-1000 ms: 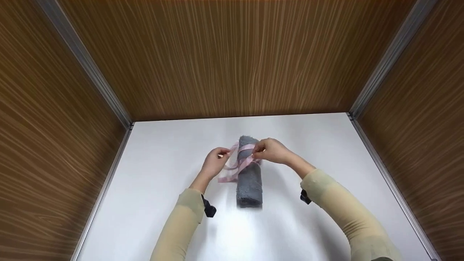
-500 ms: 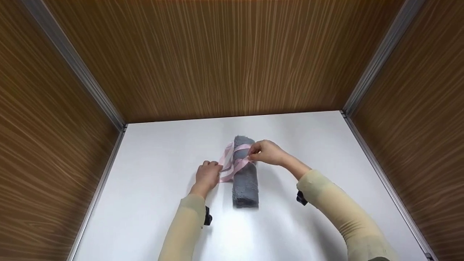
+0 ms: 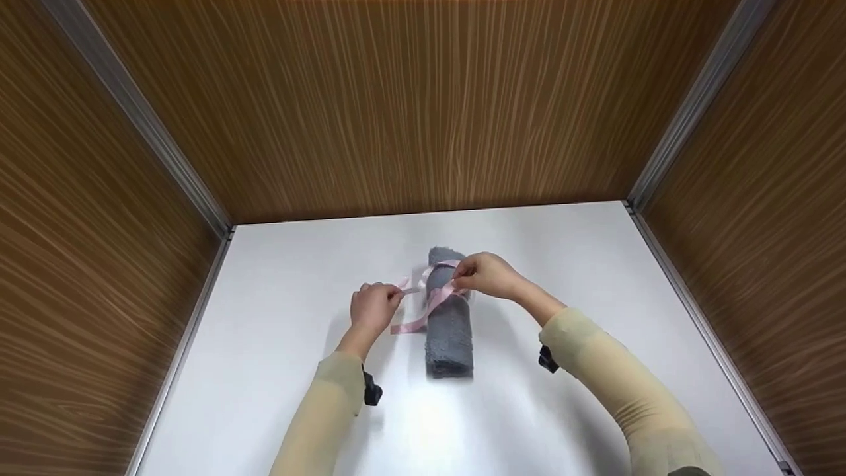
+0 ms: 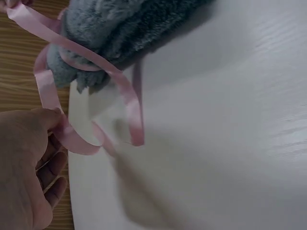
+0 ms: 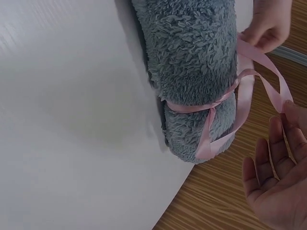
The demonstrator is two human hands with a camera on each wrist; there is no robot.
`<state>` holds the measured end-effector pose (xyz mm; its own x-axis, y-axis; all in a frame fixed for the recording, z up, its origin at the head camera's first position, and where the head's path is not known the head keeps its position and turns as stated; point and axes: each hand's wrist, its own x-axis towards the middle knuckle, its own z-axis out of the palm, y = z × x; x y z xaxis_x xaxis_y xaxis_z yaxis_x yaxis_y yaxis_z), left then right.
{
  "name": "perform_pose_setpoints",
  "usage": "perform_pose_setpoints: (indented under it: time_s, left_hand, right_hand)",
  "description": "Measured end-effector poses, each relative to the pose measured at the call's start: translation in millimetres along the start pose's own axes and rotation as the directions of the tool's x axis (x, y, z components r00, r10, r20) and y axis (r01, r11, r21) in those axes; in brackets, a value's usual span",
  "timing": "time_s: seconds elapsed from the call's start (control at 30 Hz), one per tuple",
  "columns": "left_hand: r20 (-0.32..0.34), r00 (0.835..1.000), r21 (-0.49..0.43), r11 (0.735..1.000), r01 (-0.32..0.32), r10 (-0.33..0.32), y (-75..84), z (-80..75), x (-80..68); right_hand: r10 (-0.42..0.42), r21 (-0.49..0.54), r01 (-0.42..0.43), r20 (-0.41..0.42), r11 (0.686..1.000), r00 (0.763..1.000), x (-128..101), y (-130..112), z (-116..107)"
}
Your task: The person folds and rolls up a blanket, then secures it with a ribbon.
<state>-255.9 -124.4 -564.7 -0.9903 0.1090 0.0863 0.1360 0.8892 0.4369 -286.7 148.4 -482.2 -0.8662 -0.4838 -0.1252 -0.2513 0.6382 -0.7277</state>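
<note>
A rolled grey fluffy towel (image 3: 449,337) lies lengthwise on the white table, with a pink ribbon (image 5: 192,108) wrapped around its far half. To the towel's left, my left hand (image 3: 373,307) pinches one length of the ribbon between thumb and finger; in the left wrist view this ribbon (image 4: 72,139) curves down past the thumb and its tail hangs free. Over the towel's right side, my right hand (image 3: 490,274) pinches a loop of the ribbon, which in the right wrist view stretches from the towel to the thumb. Another ribbon end (image 3: 406,327) trails left of the towel.
The white table (image 3: 284,264) is bounded by a wood-grain back panel (image 3: 423,132) and side panels, joined by grey metal corner rails (image 3: 152,125). Small black devices (image 3: 372,390) are worn at both wrists.
My left hand first dropped toward the table beside the ribbon, then rose slightly, now pinching a ribbon length farther from the towel. My right hand keeps its pinch and has barely moved.
</note>
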Motion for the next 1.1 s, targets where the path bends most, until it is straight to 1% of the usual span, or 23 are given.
perform_pose_setpoints:
  time_s: [0.1, 0.17, 0.2, 0.23, 0.3, 0.4, 0.47, 0.53, 0.6, 0.63, 0.7, 0.77, 0.87, 0.93, 1.03, 1.1]
  left_hand:
    - [-0.014, 1.000, -0.077, 0.997, 0.005, -0.006, 7.7, -15.1, -0.2]
    - [-0.003, 1.000, -0.147, 0.989, 0.014, -0.015, 13.0, -25.2, -0.9]
    - [0.012, 1.000, -0.194, 0.981, 0.023, -0.021, 15.9, -30.2, -1.4]
    - [0.028, 0.999, -0.246, 0.969, 0.035, -0.029, 19.0, -35.0, -2.1]
    - [0.060, 0.997, -0.355, 0.933, 0.063, -0.045, 25.7, -44.0, -3.7]
    - [0.106, 0.993, -0.508, 0.856, 0.101, -0.054, 37.5, -54.2, -7.1]
    - [0.134, 0.990, -0.595, 0.795, 0.118, -0.046, 45.7, -57.8, -10.2]
    - [0.172, 0.985, -0.676, 0.723, 0.143, -0.034, 54.0, -58.9, -13.6]
    - [0.224, 0.974, -0.736, 0.651, 0.185, -0.023, 62.1, -58.7, -17.7]
    - [0.250, 0.968, -0.765, 0.610, 0.207, -0.016, 66.3, -58.2, -19.9]
    - [0.301, 0.953, -0.800, 0.542, 0.259, -0.011, 74.0, -56.8, -23.9]
    - [0.348, 0.938, -0.818, 0.486, 0.308, -0.010, 80.9, -54.5, -28.2]
    - [0.407, 0.913, -0.840, 0.390, 0.376, -0.004, 91.1, -49.9, -34.1]
    - [0.441, 0.898, -0.855, 0.307, 0.417, 0.008, 98.1, -46.4, -37.7]
    - [0.487, 0.873, -0.862, 0.169, 0.477, 0.019, 108.5, -40.2, -42.1]
    - [0.511, 0.859, -0.856, 0.095, 0.507, 0.023, 114.2, -33.8, -44.3]
  right_hand:
    - [0.020, -0.003, -0.020, -0.007, 1.000, 1.000, 1, 2, -2]
    - [0.031, -0.004, -0.031, -0.013, 1.000, 0.999, 1, 3, -3]
    - [0.034, -0.005, -0.034, -0.017, 0.999, 0.999, 2, 4, -4]
    - [0.038, -0.005, -0.038, -0.022, 0.999, 0.999, 2, 4, -4]
    - [0.041, -0.005, -0.041, -0.033, 0.999, 0.999, 3, 6, -6]
    - [0.047, -0.005, -0.047, -0.043, 0.999, 0.998, 4, 10, -8]
    - [0.051, -0.005, -0.051, -0.045, 0.999, 0.998, 5, 12, -10]
    - [0.057, -0.006, -0.057, -0.047, 0.998, 0.997, 6, 14, -11]
    - [0.059, -0.004, -0.059, -0.048, 0.998, 0.997, 6, 15, -12]
    - [0.058, -0.003, -0.059, -0.047, 0.998, 0.997, 7, 15, -12]
    - [0.059, -0.001, -0.059, -0.048, 0.998, 0.997, 8, 16, -12]
    - [0.062, 0.005, -0.061, -0.049, 0.998, 0.997, 9, 16, -12]
    - [0.067, 0.014, -0.066, -0.051, 0.998, 0.996, 10, 16, -12]
    - [0.070, 0.021, -0.069, -0.049, 0.997, 0.996, 11, 17, -13]
    - [0.064, 0.026, -0.063, -0.044, 0.998, 0.997, 11, 16, -13]
    - [0.062, 0.030, -0.060, -0.040, 0.998, 0.997, 11, 16, -14]
